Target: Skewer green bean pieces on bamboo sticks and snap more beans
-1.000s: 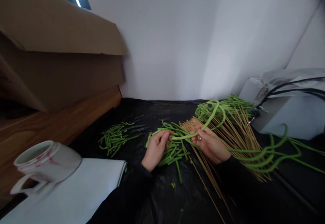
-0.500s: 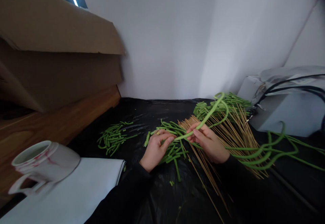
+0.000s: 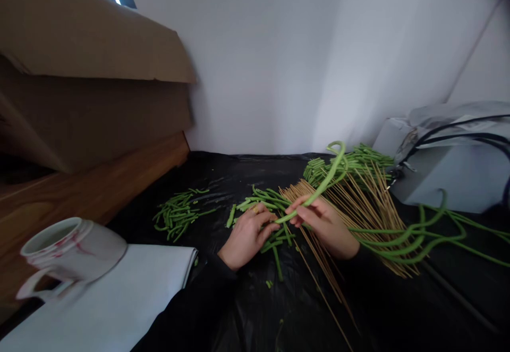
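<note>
This looks to me like a makeshift corner of a home, not a proper kitchen. I'm working on black plastic (image 3: 223, 174) spread against a plain white wall (image 3: 255, 70), with cut beans (image 3: 179, 215) and skewers (image 3: 360, 208) on it. A cardboard box (image 3: 91, 33) sits far left over a wooden ledge (image 3: 79, 195), a mug (image 3: 71, 251) stands near left, and a grey cabled unit (image 3: 450, 182) sits right.

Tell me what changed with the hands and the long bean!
The right hand lifted the long green bean a little higher, its loop rising toward the wall. The left hand flattened over the cut bean pieces and no longer seems to pinch the bean. The bamboo skewers and white mug stayed put.
</note>
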The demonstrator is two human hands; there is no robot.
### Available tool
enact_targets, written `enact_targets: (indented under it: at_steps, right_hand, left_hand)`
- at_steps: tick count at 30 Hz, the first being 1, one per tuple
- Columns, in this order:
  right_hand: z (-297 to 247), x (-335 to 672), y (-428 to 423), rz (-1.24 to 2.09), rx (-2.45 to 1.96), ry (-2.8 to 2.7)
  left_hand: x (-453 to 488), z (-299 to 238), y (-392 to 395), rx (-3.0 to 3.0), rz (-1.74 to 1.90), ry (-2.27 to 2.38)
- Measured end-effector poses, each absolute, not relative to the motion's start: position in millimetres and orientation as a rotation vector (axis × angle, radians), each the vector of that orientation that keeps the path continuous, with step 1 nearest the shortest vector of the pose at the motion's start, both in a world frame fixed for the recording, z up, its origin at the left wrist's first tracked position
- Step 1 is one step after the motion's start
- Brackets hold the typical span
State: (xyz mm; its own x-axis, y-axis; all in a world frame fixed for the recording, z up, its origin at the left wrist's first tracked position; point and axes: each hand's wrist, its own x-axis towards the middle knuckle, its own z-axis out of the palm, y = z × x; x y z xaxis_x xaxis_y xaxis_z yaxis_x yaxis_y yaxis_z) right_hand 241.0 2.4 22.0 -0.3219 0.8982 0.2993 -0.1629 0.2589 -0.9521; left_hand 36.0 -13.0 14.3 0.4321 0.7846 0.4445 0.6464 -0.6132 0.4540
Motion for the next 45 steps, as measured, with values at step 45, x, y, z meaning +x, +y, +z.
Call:
enact_targets:
  at_steps: [45]
  right_hand:
    - [-2, 234, 9, 1.546, -0.745, -1.238]
  left_hand:
    - [39, 17, -10, 0.838, 1.203, 0.654]
